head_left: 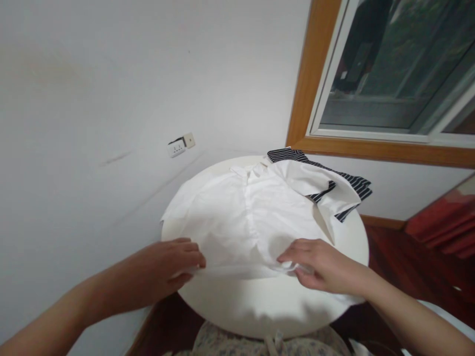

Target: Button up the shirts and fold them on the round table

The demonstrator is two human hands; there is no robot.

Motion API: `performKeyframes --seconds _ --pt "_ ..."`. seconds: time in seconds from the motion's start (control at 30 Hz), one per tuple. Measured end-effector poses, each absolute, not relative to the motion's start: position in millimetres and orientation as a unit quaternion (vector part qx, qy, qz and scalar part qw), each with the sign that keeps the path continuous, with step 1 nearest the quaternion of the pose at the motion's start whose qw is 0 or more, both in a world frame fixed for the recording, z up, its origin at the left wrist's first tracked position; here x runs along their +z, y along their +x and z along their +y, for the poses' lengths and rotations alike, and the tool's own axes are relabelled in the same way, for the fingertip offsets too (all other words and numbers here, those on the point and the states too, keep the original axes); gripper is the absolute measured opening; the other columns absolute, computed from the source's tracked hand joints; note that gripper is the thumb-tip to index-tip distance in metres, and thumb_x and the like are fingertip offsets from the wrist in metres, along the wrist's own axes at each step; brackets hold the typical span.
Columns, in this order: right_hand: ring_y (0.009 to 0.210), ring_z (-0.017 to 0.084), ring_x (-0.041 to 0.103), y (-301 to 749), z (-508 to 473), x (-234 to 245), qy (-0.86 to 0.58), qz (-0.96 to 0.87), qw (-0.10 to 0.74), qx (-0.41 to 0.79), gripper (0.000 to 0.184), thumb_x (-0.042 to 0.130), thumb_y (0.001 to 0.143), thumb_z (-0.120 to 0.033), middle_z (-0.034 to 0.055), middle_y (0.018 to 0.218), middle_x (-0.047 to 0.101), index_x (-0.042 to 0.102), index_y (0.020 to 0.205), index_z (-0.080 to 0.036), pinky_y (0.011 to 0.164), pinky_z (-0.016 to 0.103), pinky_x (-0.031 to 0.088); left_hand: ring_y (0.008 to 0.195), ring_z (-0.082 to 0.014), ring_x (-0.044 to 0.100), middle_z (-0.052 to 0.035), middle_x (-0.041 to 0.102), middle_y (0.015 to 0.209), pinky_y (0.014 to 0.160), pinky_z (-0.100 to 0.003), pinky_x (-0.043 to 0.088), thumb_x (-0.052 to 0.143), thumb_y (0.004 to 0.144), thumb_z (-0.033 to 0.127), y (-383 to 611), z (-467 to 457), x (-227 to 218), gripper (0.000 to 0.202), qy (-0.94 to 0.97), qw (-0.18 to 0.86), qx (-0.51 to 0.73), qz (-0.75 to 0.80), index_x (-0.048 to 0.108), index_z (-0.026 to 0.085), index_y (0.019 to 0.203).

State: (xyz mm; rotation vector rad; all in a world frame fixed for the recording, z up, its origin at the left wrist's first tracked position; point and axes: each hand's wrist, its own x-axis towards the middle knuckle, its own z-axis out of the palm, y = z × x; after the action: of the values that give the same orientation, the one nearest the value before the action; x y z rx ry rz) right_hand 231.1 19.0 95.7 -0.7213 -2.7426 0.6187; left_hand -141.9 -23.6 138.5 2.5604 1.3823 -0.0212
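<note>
A white shirt (pixel 222 217) lies spread over a round white table (pixel 256 301), its collar at the far side and its hem toward me. A button placket runs down the middle. My left hand (pixel 174 262) is closed at the hem's left corner, with cloth between thumb and fingers. At the hem's right part, my right hand (pixel 315 262) pinches a fold of the same fabric. The right sleeve lies bent across a black-and-white striped cloth (pixel 356 185) at the table's far right edge.
Behind the table stands a white wall (pixel 111 74) with a socket (pixel 176 147). A wood-framed window (pixel 393 69) is at upper right. Dark red flooring (pixel 393 267) and a red curtain (pixel 441 222) show on the right.
</note>
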Motion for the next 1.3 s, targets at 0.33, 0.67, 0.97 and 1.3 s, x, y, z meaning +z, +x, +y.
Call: performKeyframes --seconds 0.33,0.67,0.97,1.3 --pt "0.1 0.02 0.061 222.5 18.0 82.8 -0.218 -0.93 0.038 0.293 0.035 0.052 0.09 -0.036 0.009 0.107 0.068 0.063 0.12 -0.02 0.089 0.031 0.044 0.08 -0.0183 0.06 -0.0041 0.065 0.088 0.071 -0.028 0.043 0.048 0.086 0.058 -86.2 -16.1 100.3 0.04 0.871 0.186 -0.016 0.454 0.064 0.021 0.093" --pt "0.108 0.022 0.051 192.6 2.1 43.3 -0.164 -0.969 0.054 0.178 0.028 0.057 0.088 -0.033 0.0115 0.109 0.061 0.063 0.109 -0.016 0.096 0.035 0.038 0.085 -0.02 0.057 -0.0054 0.061 0.09 0.069 -0.03 0.044 0.047 0.089 0.028 -54.4 -14.5 44.5 0.013 0.877 0.066 -0.005 0.476 0.056 0.02 0.089" --pt "0.095 0.018 0.054 183.2 19.4 34.5 -0.127 -0.971 0.084 0.186 0.013 0.05 0.088 -0.016 0.0067 0.093 0.062 0.064 0.087 -0.016 0.091 0.031 0.041 0.064 -0.0118 0.052 0.0005 0.059 0.074 0.058 -0.023 0.038 0.053 0.084 0.054 -100.9 42.4 110.6 0.039 0.799 0.396 0.075 0.446 0.063 0.016 0.088" --pt "0.093 0.016 0.06 204.9 41.1 64.6 -0.159 -0.945 0.072 0.277 0.022 0.051 0.088 -0.013 0.0075 0.094 0.067 0.067 0.102 -0.016 0.085 0.028 0.047 0.07 -0.015 0.061 -0.003 0.07 0.082 0.066 -0.025 0.047 0.056 0.084 0.048 -65.7 3.8 93.3 0.032 0.862 0.418 -0.065 0.28 0.071 0.023 0.098"
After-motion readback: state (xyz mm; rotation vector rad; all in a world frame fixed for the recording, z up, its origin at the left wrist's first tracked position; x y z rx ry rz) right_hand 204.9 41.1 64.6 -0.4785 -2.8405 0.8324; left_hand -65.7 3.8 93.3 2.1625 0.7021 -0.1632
